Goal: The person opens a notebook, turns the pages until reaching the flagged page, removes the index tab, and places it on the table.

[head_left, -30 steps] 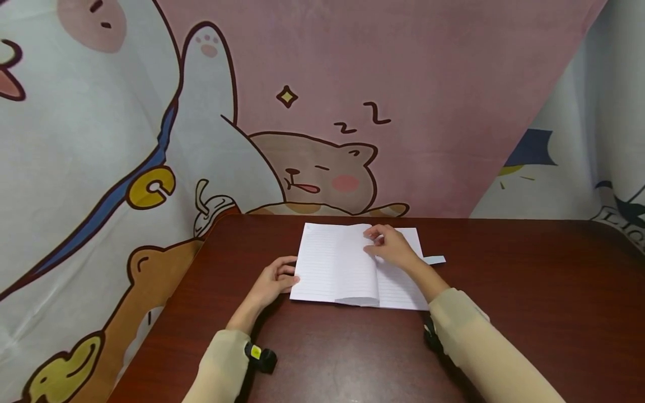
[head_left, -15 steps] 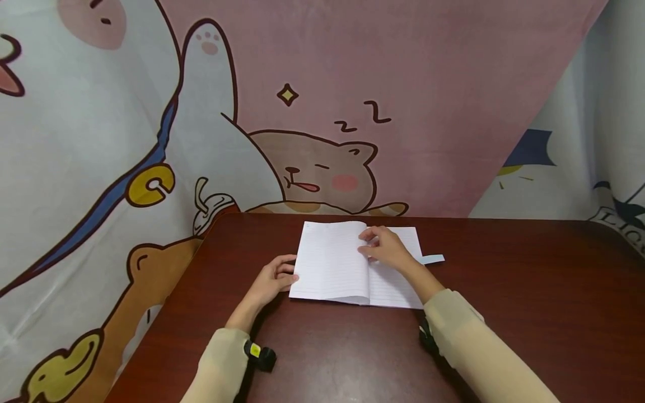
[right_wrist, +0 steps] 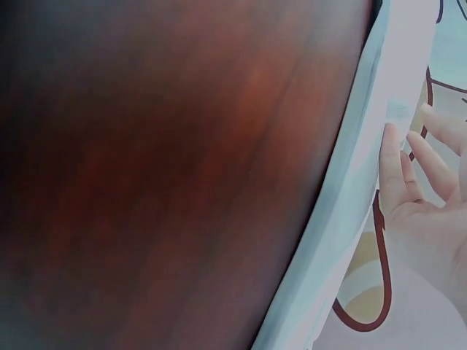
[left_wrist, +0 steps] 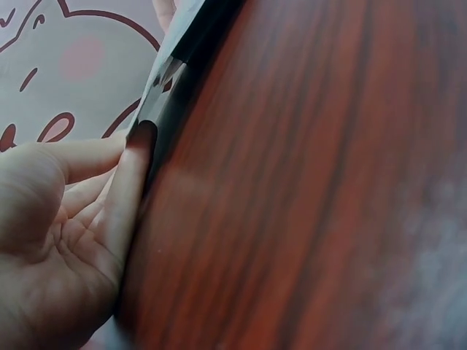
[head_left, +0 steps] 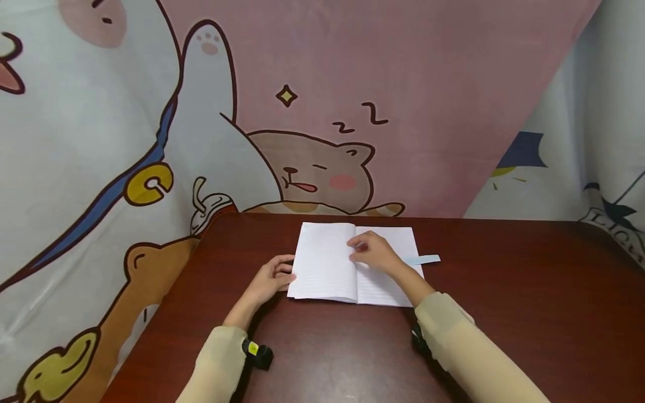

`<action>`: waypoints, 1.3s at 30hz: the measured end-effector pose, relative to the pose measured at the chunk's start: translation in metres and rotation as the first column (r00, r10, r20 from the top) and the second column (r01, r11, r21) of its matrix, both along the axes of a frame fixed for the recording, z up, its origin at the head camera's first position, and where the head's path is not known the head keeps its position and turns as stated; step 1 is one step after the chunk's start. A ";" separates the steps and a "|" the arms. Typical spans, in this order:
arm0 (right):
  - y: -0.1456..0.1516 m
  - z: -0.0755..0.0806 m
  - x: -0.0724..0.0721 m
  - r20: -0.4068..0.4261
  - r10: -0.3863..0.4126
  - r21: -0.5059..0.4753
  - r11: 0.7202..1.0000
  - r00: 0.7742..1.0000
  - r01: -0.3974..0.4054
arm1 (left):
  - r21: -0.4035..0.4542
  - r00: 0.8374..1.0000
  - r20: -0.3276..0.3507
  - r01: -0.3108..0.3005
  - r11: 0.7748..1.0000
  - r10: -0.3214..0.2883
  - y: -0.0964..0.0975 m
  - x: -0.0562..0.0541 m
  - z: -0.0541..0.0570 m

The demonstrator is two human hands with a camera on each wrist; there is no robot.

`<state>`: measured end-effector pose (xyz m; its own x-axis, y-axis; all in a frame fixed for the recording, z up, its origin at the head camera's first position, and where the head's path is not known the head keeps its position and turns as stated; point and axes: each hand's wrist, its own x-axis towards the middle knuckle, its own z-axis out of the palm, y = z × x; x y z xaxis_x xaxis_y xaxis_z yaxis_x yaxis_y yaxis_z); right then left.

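An open notebook [head_left: 322, 263] with white ruled pages lies near the back of the table. My left hand [head_left: 268, 281] pinches its left edge, thumb on top and fingers below. In the left wrist view the dark cover underside [left_wrist: 171, 91] shows beside that hand [left_wrist: 66, 233]. My right hand [head_left: 374, 253] reaches over the right page, its fingertips touching the pages near the middle fold. The right wrist view shows those fingers [right_wrist: 392, 168] fairly straight and spread, against the white page. A pale blue strip [head_left: 428, 259] sticks out past the notebook's right edge, partly behind the right hand.
The dark red-brown wooden table [head_left: 504, 291] extends around the notebook. A cartoon-printed cloth [head_left: 428, 112] hangs behind the table and along its sides. A black wrist camera [head_left: 259, 355] is strapped on the left sleeve.
My right hand has moved left, and the loose page's free edge has gone with it toward the middle fold, baring more of the right page. My left hand stays at the left edge.
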<state>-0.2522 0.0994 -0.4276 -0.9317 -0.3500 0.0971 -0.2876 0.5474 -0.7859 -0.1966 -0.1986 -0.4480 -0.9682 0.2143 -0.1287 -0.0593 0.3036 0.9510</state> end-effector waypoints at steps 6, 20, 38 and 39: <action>0.000 0.002 0.002 0.021 0.026 0.014 1.000 0.999 -0.027 | -0.015 1.000 0.006 -0.005 1.000 0.005 0.002 -0.001 0.005; 0.020 0.021 0.000 0.035 0.063 -0.057 0.996 0.997 -0.061 | -0.289 0.998 -0.059 -0.037 0.957 0.021 0.011 -0.004 0.045; 0.066 0.052 -0.002 0.010 0.033 -0.083 0.996 0.999 -0.032 | -0.377 0.961 -0.272 -0.055 0.924 -0.053 0.058 -0.019 0.084; 0.069 0.053 -0.002 0.011 0.028 -0.083 0.996 1.000 -0.027 | -0.379 0.958 -0.280 -0.054 0.924 -0.059 0.061 -0.019 0.084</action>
